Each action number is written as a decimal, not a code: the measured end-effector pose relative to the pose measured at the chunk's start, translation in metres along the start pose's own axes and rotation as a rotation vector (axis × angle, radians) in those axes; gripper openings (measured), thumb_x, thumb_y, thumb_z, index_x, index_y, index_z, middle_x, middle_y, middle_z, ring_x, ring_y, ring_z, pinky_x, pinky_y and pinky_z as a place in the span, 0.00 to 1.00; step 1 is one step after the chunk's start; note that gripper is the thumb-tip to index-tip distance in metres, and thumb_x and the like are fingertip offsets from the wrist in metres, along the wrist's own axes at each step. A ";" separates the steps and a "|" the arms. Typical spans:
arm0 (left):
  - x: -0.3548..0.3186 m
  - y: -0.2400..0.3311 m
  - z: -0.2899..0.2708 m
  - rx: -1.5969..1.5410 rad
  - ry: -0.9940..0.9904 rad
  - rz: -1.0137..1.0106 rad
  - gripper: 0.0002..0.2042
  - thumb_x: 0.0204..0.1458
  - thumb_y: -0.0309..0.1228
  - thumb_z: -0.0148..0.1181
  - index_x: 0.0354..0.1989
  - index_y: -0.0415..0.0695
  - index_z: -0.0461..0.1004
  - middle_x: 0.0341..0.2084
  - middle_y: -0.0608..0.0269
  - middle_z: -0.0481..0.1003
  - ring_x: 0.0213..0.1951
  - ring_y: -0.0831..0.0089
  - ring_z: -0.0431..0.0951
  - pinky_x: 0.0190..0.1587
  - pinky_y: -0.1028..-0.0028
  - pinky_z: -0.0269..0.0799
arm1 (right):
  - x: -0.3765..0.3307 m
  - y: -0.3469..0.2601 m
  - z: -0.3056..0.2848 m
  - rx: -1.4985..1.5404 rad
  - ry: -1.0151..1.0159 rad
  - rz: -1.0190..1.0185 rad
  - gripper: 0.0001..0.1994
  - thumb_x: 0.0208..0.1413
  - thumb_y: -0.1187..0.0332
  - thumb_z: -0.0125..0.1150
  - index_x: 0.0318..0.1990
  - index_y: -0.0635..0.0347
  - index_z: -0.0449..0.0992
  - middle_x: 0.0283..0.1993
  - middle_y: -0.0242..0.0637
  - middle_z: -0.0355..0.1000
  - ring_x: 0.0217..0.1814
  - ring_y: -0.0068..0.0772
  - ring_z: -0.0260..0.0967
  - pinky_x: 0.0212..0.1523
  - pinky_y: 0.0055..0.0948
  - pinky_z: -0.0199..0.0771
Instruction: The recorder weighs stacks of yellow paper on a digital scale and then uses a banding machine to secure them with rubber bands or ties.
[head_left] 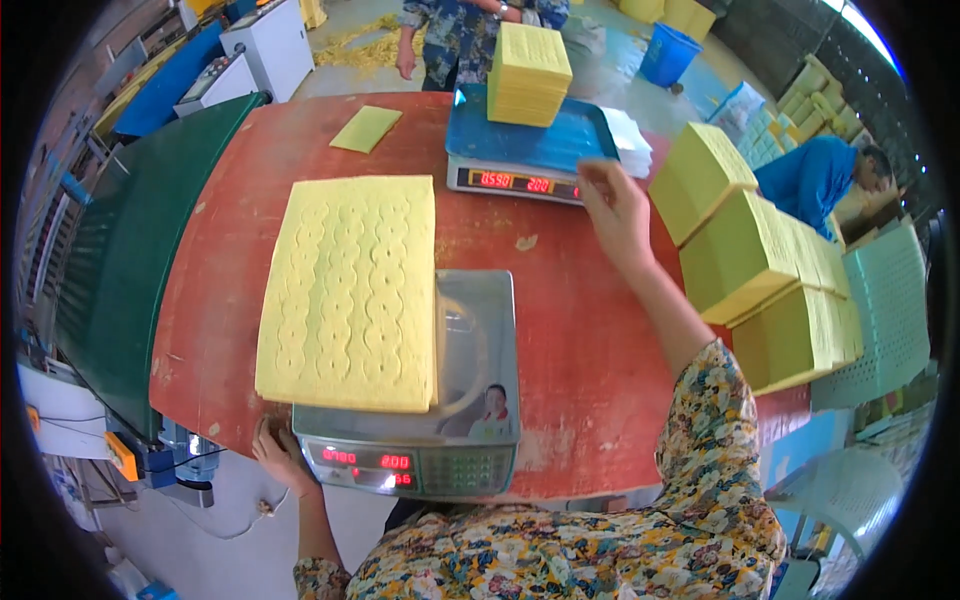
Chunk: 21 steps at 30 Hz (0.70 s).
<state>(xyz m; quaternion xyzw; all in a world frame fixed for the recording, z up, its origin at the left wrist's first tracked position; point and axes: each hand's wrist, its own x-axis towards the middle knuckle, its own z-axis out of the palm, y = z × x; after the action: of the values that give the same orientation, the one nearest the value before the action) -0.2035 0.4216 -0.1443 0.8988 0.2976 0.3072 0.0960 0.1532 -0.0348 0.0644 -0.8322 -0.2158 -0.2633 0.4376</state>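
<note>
Head view.

Near stack (345,290): yellow paper, top sheet stamped with chains of rings; rests on near scale (465,472), overhanging its left side.
Left hand (280,455): fingers curled, beside near scale's front left corner, at the edge of the red table (570,340); whether it has hold of anything cannot be told.
Right hand (618,215): half open, fingers loosely bent, nothing seen in it; at the front right corner of far scale (470,150), contact unclear.
Far stack (530,80): yellow, on far scale's blue pan.
Sheets (366,130): yellow, flat on table, left of far scale.
Side stacks (735,250): yellow, at table's right.

Handling, as a judgement: near stack would sit better centred and squared on its pan; fingers kept off both scales give a truer reading. Lift from beneath with both palms, edges aligned, as loose sheets may slip.

Markings: red lit digits on both scales, part of far readout covered by right fingertips; keypad legends too small to read; small portrait (492,410) at near scale's right.
</note>
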 end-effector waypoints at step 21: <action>0.002 0.032 -0.018 -0.037 -0.014 -0.112 0.11 0.51 0.22 0.59 0.44 0.38 0.76 0.50 0.55 0.74 0.49 0.55 0.72 0.53 0.61 0.66 | 0.237 0.101 0.053 -0.923 -0.552 -0.320 0.21 0.54 0.56 0.62 0.50 0.59 0.73 0.45 0.47 0.77 0.49 0.50 0.75 0.50 0.46 0.74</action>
<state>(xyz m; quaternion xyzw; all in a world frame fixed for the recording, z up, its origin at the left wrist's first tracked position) -0.1979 0.3968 -0.1176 0.8810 0.3409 0.3005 0.1317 0.4080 -0.0129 0.1253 -0.9324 -0.3083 -0.1660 -0.0899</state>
